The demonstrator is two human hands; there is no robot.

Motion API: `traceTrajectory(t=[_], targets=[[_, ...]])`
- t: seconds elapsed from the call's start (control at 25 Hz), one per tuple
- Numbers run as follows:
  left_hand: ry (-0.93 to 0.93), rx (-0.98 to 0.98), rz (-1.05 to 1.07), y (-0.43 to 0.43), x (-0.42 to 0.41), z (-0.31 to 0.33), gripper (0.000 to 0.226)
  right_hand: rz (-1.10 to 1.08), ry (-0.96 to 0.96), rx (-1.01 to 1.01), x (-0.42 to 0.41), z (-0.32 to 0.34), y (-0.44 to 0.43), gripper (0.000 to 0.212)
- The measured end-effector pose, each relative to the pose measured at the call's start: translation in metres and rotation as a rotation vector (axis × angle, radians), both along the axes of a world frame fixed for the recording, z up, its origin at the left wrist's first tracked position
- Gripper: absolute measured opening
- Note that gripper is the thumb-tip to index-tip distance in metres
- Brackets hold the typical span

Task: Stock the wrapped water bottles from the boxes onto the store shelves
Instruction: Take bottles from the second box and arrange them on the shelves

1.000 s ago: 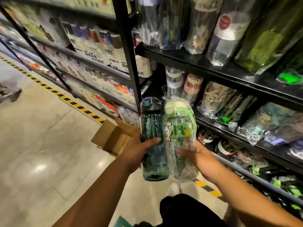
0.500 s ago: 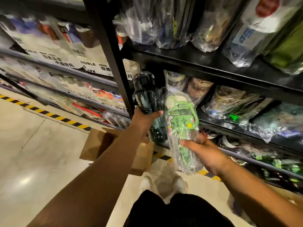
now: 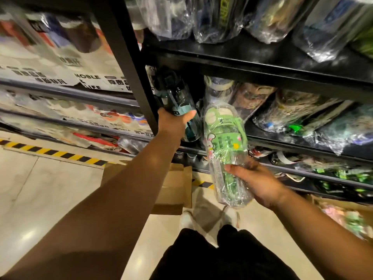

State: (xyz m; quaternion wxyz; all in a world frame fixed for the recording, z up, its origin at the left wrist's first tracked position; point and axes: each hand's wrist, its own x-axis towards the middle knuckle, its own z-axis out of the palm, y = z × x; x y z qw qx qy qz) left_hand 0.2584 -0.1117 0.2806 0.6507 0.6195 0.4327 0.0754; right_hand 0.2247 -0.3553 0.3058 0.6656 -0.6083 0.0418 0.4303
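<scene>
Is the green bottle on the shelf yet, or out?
Out. The right hand grips the green bottle low on its body, its base over the floor in front of the shelf.

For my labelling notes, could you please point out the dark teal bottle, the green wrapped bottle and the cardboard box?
dark teal bottle (image 3: 179, 97): head view, clear body.
green wrapped bottle (image 3: 226, 140): head view, printed band.
cardboard box (image 3: 175, 188): head view, flap.

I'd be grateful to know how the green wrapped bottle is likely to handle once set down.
The green wrapped bottle looks empty and see-through, so it is probably light. Its loose, glossy wrap may slip in the right hand. Tall and narrow, it could tip easily if stood upright on the shelf.
</scene>
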Motion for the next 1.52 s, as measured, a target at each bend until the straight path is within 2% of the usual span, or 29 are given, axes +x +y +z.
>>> traceTrajectory(t=[0.08, 0.12, 0.24, 0.28, 0.32, 0.4, 0.56, 0.68, 0.84, 1.0, 1.08, 1.16, 1.28, 1.4, 1.52], targets=[[0.047, 0.106, -0.002, 0.000, 0.007, -0.007, 0.103, -0.020, 0.009, 0.016, -0.001, 0.002, 0.004, 0.076], [0.070, 0.159, -0.014, 0.000, 0.010, -0.008, 0.105, -0.047, 0.019, 0.014, -0.001, 0.000, 0.004, 0.075], [0.078, 0.278, -0.036, 0.001, 0.020, -0.006, 0.088, -0.109, 0.034, -0.004, -0.001, -0.010, 0.001, 0.102], [0.066, 0.311, -0.036, 0.002, 0.025, -0.007, 0.090, -0.104, 0.037, -0.021, -0.001, -0.010, 0.001, 0.109], [0.055, 0.343, -0.043, 0.003, 0.030, -0.010, 0.094, -0.107, 0.040, -0.027, -0.001, -0.014, -0.003, 0.111], [0.042, 0.397, -0.064, 0.004, 0.037, -0.013, 0.093, -0.116, 0.041, -0.013, -0.001, -0.016, -0.009, 0.098], [0.075, 0.404, -0.120, 0.001, 0.041, -0.023, 0.081, -0.129, 0.025, -0.024, -0.002, -0.017, -0.017, 0.107], [0.080, 0.386, -0.118, 0.002, 0.047, -0.029, 0.080, -0.165, 0.027, 0.003, -0.002, -0.013, -0.020, 0.088], [0.038, 0.413, -0.128, 0.011, 0.057, -0.045, 0.095, -0.161, 0.001, -0.027, -0.001, -0.016, -0.025, 0.111], [0.026, 0.423, -0.131, 0.017, 0.060, -0.063, 0.101, -0.161, -0.026, -0.031, 0.001, -0.012, -0.027, 0.104], [0.070, 0.417, -0.198, 0.018, 0.058, -0.064, 0.106, -0.156, -0.036, -0.035, -0.001, -0.011, -0.027, 0.100], [0.088, 0.400, -0.298, 0.015, 0.046, -0.064, 0.109, -0.171, -0.034, -0.044, -0.005, -0.009, -0.025, 0.107], [0.094, 0.387, -0.335, -0.005, 0.006, -0.053, 0.089, -0.208, -0.024, -0.042, -0.013, -0.002, -0.028, 0.102], [-0.021, 0.403, -0.361, -0.044, -0.049, -0.026, 0.059, -0.216, -0.025, -0.047, -0.025, 0.011, -0.035, 0.074], [-0.148, 0.418, -0.573, -0.079, -0.076, 0.022, 0.040, -0.191, -0.068, -0.049, -0.040, 0.030, -0.047, 0.066]])
